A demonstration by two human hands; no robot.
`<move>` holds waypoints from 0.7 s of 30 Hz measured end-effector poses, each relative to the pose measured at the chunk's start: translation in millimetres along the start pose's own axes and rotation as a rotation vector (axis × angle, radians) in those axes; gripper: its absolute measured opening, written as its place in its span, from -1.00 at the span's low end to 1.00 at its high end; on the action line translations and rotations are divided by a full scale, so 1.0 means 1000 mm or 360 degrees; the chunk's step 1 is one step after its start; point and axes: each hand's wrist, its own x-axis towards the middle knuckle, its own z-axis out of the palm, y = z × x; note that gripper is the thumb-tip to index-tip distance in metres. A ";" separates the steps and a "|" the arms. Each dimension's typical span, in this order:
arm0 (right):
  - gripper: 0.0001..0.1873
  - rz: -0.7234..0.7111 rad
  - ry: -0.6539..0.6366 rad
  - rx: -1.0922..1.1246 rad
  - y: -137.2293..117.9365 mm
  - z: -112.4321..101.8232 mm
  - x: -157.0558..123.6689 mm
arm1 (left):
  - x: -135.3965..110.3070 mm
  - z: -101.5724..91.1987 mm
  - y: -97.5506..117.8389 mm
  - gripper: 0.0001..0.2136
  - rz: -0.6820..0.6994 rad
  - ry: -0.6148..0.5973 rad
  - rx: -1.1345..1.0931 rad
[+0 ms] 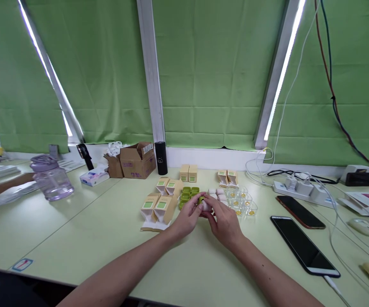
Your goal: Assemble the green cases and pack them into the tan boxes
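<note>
In front of me, both of my hands meet around a small white-and-green piece (206, 207). My left hand (187, 216) pinches its green side, while the fingers of my right hand (225, 222) close on the white part. Fingers cover much of it. Just behind my left hand are several square green pieces (185, 196) in rows. Several rounded white pieces (216, 192) stand beyond my right hand. Several clear square cups (251, 208) with yellow centres lie to their right. Open kraft boxes (161, 205) with green labels sit left of my left hand.
Kraft boxes (192, 174) and open ones (227, 178) stand farther back. Behind left are a carton (139, 162), black cylinder (161, 158), tissue pack (94, 175) and bottle (50, 181) near another person's arm (5, 187). Right: phones (304, 243), power strip (306, 192), cables.
</note>
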 end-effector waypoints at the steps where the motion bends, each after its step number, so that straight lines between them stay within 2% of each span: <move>1: -0.62 -0.0021 0.0005 -0.0009 0.000 0.000 0.000 | 0.000 0.000 0.000 -0.39 0.0012 0.0015 0.0019; 6: -0.56 -0.0087 0.0050 -0.0046 -0.001 0.002 0.002 | 0.001 0.002 -0.003 -0.40 0.0047 0.0091 0.0093; 11: -0.48 -0.0123 0.0029 -0.0073 -0.003 0.000 0.005 | 0.004 0.009 -0.007 -0.35 0.0045 0.0116 -0.0014; 21: -0.53 -0.0150 0.0016 -0.0123 -0.010 -0.002 0.009 | 0.001 0.018 -0.009 -0.46 0.0146 0.0312 0.0064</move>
